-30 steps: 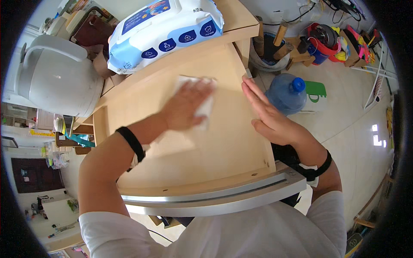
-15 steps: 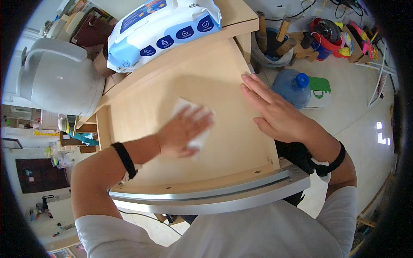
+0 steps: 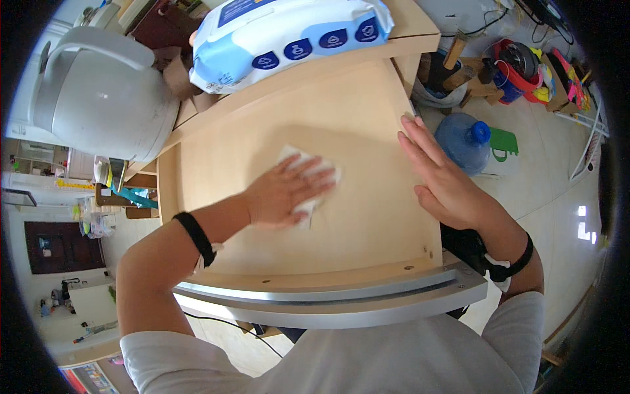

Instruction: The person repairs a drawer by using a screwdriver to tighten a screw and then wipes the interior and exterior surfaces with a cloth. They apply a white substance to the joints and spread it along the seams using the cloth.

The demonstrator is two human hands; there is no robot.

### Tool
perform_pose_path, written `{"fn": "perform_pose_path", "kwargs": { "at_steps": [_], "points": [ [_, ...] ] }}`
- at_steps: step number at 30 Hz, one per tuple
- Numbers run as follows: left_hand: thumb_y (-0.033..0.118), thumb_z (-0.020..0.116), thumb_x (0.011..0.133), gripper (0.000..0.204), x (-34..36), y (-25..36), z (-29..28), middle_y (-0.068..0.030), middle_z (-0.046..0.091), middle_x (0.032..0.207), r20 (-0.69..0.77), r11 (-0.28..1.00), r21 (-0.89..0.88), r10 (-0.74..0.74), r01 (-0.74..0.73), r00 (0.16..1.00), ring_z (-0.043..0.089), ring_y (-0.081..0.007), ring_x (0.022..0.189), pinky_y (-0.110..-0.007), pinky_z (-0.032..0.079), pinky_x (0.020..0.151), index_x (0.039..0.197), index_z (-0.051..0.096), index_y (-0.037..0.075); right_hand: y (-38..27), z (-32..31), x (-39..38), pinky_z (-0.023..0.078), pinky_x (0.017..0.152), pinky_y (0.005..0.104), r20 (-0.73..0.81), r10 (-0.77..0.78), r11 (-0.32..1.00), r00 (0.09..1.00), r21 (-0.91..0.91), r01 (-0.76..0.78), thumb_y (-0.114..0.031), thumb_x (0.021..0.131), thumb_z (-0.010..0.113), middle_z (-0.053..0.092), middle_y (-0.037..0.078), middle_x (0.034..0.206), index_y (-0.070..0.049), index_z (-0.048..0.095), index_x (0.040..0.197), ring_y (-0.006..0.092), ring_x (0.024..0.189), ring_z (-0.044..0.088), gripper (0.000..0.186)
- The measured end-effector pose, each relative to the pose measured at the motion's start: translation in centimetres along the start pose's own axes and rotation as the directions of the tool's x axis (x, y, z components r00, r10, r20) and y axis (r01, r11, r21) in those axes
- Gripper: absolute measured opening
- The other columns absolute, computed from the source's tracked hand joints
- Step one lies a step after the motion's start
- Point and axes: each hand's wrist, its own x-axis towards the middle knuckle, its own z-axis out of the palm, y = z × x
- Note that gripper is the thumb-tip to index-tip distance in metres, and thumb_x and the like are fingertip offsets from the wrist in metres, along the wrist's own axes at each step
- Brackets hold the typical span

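Note:
My left hand [image 3: 289, 190] lies spread on a white wipe [image 3: 333, 169], pressing it against the bottom of a pale wood drawer [image 3: 236, 138]. My right hand [image 3: 443, 177] has its fingers extended and lying along the drawer's right edge, holding nothing. The drawer's curved silver front [image 3: 341, 315] is nearest my body. A white and blue pack of wipes [image 3: 292, 36] lies on the wooden top beyond the drawer.
A white kettle [image 3: 108, 92] stands at the upper left. On the floor to the right are a blue water jug [image 3: 462, 144], a green plastic item [image 3: 504, 141], a bucket holding wood pieces [image 3: 436, 92], a red basin [image 3: 518, 79] and a white rack [image 3: 587, 144].
My left hand and the wipe have moved down toward the drawer front since a second ago. My right hand stays at the right edge. The whole view has shifted slightly.

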Motion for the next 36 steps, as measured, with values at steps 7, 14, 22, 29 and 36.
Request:
{"fn": "perform_pose_path", "kwargs": {
  "at_steps": [7, 14, 22, 29, 36],
  "points": [
    [0.021, 0.041, 0.088, 0.064, -1.0, -7.8, 0.1, -0.0138, 0.014, 0.154, -0.207, 0.902, -0.148, -0.430, 0.406, 0.879, 0.012, -0.0319, 0.142, -0.049, 0.009, 0.114, 0.147, 0.019, 0.008, 0.2, 0.0, -0.1, 0.014, 0.114, 0.0434, -0.008, -0.048, 0.999, 0.999, 0.014, 0.048, 0.002, 0.077, 0.045, 0.011, 0.024, 0.151, 0.008, 0.020, 0.141, 0.0388, 0.141, 0.007, 0.069],
    [0.023, 0.039, 0.088, 0.065, -2.0, -8.0, 0.5, -0.0133, 0.013, 0.154, -0.232, 0.883, -0.196, -0.465, 0.427, 0.855, 0.012, -0.0327, 0.142, -0.049, 0.010, 0.113, 0.146, 0.018, 0.006, 0.3, -0.2, -0.1, 0.014, 0.114, 0.0433, -0.012, -0.066, 0.997, 0.998, 0.031, 0.067, 0.002, 0.077, 0.045, 0.011, 0.025, 0.151, 0.008, 0.021, 0.141, 0.0387, 0.141, 0.008, 0.069],
    [0.044, 0.051, 0.084, 0.077, -6.9, -0.3, 1.4, -0.0183, 0.015, 0.152, 0.071, 0.983, -0.083, -0.157, 0.163, 0.985, 0.010, -0.0414, 0.140, -0.056, 0.008, 0.111, 0.145, 0.023, 0.005, 0.8, 0.1, -0.2, 0.014, 0.114, 0.0428, -0.045, -0.054, 0.997, 0.998, 0.058, 0.057, 0.003, 0.076, 0.043, 0.012, 0.023, 0.151, 0.006, 0.022, 0.142, 0.0371, 0.142, 0.008, 0.070],
    [0.046, 0.061, 0.081, 0.067, -9.9, 4.2, 0.9, -0.0087, 0.026, 0.151, 0.134, 0.955, -0.226, 0.226, -0.192, 0.965, 0.020, -0.0334, 0.139, -0.053, 0.015, 0.112, 0.137, 0.042, 0.014, 0.7, 0.3, -0.1, 0.011, 0.114, 0.0421, -0.033, -0.071, 0.995, 0.997, 0.066, 0.073, 0.002, 0.076, 0.043, 0.010, 0.020, 0.153, 0.003, 0.020, 0.144, 0.0355, 0.142, 0.007, 0.072],
    [0.033, 0.066, 0.079, 0.054, -7.1, 1.7, -3.6, -0.0101, 0.045, 0.134, 0.081, 0.941, -0.148, 0.319, -0.305, 0.944, 0.049, -0.0303, 0.118, -0.040, 0.047, 0.090, 0.127, 0.051, 0.011, 0.4, -3.2, -0.9, 0.016, 0.113, 0.0405, 0.146, 0.047, 0.989, 0.988, 0.132, -0.066, -0.019, 0.087, 0.051, 0.017, 0.017, 0.153, -0.001, 0.031, 0.142, 0.0301, 0.142, 0.016, 0.061]
  ]
}}
